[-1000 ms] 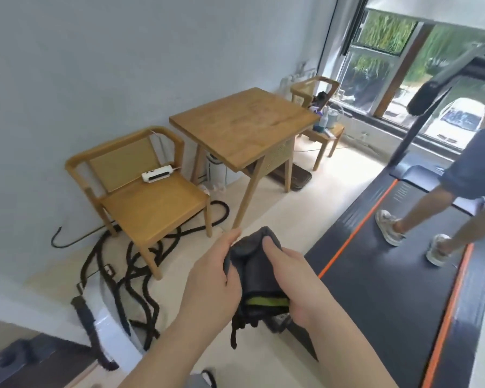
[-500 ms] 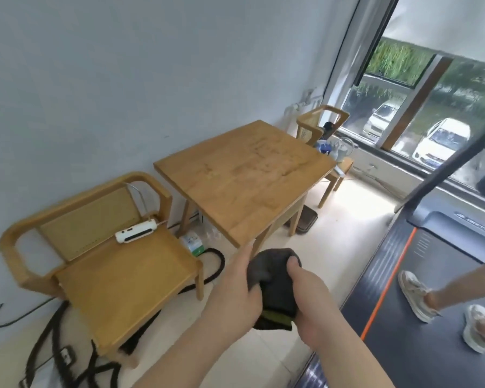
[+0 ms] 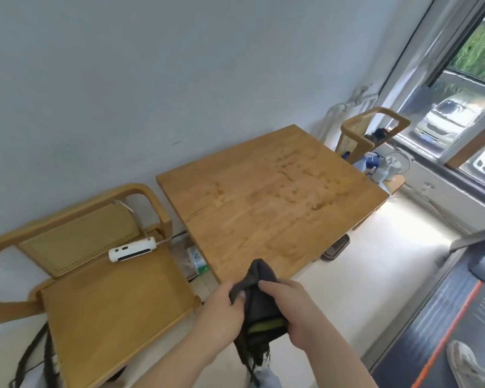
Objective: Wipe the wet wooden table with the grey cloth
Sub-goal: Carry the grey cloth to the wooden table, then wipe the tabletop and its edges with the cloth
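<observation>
The square wooden table (image 3: pixel 263 208) stands against the wall ahead, with patches of water drops across its middle and right side. Just in front of its near edge I hold the grey cloth (image 3: pixel 259 301), bunched, with a yellow-green stripe near its lower end. My left hand (image 3: pixel 221 312) pinches the cloth's left side. My right hand (image 3: pixel 294 312) grips its right side. Both hands are above the floor, short of the tabletop.
A wooden armchair (image 3: pixel 101 303) with a white power strip (image 3: pixel 132 249) on it stands left of the table. Another chair (image 3: pixel 370 135) with bottles sits beyond the table. A treadmill (image 3: pixel 445 331) with a person's shoe (image 3: pixel 465 365) lies to the right.
I have come closer to the table, which now fills the middle of the view. Both hands still hold the cloth and have shifted their grip on it slightly.
</observation>
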`<action>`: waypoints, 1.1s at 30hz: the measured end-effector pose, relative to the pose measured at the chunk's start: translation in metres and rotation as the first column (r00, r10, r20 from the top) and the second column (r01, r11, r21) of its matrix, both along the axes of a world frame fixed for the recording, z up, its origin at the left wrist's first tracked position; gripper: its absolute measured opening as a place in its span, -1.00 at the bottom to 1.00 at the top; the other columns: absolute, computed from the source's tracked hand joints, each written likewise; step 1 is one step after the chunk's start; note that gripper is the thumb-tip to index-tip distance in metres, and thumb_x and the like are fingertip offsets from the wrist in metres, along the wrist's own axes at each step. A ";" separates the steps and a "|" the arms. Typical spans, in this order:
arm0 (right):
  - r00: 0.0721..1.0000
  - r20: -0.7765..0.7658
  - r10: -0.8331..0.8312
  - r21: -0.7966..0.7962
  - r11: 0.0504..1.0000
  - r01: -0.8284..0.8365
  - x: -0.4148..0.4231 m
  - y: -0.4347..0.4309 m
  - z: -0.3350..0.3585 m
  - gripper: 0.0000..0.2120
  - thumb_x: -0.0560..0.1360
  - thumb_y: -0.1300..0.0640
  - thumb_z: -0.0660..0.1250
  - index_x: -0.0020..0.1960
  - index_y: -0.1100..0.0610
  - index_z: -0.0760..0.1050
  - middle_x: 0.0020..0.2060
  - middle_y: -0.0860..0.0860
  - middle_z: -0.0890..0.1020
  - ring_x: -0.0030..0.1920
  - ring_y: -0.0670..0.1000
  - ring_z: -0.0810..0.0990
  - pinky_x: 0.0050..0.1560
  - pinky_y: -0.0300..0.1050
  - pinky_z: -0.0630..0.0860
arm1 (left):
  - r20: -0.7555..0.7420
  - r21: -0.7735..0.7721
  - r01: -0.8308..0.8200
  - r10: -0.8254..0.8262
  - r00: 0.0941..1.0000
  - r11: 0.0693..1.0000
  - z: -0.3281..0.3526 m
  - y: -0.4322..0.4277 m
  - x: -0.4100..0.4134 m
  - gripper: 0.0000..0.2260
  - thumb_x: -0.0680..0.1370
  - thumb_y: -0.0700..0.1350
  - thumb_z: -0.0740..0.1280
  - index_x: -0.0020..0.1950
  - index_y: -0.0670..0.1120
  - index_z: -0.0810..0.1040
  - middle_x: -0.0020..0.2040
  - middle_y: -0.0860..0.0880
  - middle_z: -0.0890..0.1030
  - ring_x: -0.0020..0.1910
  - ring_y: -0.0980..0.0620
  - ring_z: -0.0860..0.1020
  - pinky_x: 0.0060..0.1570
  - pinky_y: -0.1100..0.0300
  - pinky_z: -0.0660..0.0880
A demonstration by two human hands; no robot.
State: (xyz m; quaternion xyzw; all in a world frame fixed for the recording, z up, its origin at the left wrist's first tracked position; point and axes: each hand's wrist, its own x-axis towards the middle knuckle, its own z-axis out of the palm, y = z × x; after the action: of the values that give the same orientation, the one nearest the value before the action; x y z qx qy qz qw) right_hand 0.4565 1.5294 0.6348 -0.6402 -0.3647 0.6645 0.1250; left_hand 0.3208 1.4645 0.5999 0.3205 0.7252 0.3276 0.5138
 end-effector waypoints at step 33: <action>0.212 0.783 0.585 -0.156 0.514 -0.843 -0.054 0.139 -0.190 -0.08 0.47 -0.61 -0.18 0.60 -0.18 -0.49 0.58 0.06 -0.51 0.53 0.27 -0.58 0.45 0.49 -0.45 | -0.589 -0.399 0.483 -0.621 0.516 0.780 -0.134 0.152 -0.128 -0.37 0.67 0.01 0.22 0.66 -0.11 0.02 0.66 -0.18 -0.20 0.64 -0.14 -0.22 0.60 -0.05 -0.12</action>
State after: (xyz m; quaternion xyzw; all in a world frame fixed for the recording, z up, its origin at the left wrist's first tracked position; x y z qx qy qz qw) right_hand 0.4028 1.6688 0.4448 -0.5763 -0.7328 0.2413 -0.2695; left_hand 0.1926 1.6164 0.4655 0.5839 0.7483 -0.0672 0.3075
